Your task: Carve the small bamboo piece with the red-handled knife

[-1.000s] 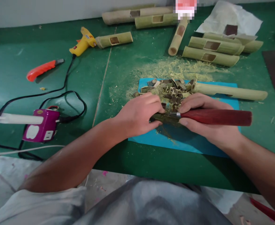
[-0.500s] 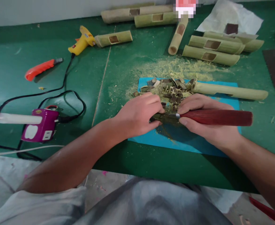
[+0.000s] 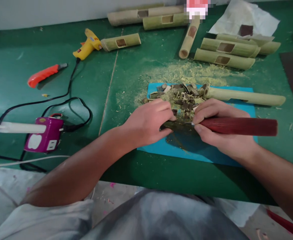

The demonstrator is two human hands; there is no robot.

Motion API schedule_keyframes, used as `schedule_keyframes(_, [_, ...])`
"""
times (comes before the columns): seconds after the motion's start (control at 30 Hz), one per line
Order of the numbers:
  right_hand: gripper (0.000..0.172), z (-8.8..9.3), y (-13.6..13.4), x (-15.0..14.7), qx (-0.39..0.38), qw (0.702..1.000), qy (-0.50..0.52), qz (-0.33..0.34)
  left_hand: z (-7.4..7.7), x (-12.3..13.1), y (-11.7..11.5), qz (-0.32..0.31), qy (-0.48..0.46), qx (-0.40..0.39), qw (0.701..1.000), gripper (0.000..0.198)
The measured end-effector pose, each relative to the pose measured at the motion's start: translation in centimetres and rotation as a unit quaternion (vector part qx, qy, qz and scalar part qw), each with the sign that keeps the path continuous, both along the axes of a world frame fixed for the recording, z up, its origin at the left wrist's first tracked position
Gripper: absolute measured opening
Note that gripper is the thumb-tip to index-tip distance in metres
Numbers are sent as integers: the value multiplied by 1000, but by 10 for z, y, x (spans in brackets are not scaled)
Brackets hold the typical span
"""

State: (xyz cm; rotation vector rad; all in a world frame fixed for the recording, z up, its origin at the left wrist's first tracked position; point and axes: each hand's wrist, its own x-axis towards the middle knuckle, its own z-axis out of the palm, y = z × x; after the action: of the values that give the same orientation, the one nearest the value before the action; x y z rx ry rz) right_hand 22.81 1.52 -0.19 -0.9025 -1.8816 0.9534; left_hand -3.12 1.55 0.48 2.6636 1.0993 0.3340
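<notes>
My right hand (image 3: 221, 126) is closed around a tool with a thick red wooden handle (image 3: 243, 126), which points right. A short bit of bright metal shows at the handle's left end; the working end cannot be made out. My left hand (image 3: 151, 121) pinches a small dark greenish piece (image 3: 177, 126), perhaps bamboo, and the tool's tip meets it. Both hands are low over a blue mat (image 3: 198, 150). Just beyond the fingers lies a heap of bamboo chips and shavings (image 3: 183, 95). A pale bamboo tube (image 3: 248, 96) rests at the mat's far right.
Cut bamboo tubes (image 3: 238, 62) with rectangular openings lie along the back of the green table (image 3: 121, 166). Leftward are a yellow glue gun (image 3: 88, 45), an orange utility knife (image 3: 43, 75) and a purple power adapter (image 3: 45, 133) with black cords. White paper (image 3: 243, 16) lies at back right.
My right hand and the red-handled tool have slid slightly right, away from my left hand. My left hand stays in place with its grip unchanged.
</notes>
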Motion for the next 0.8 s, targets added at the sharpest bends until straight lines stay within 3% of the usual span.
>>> schedule_keyframes(0.8, [13,-1,-3,-4,-36,999,19,-6,0,2,0,7,7,-12,1000,14])
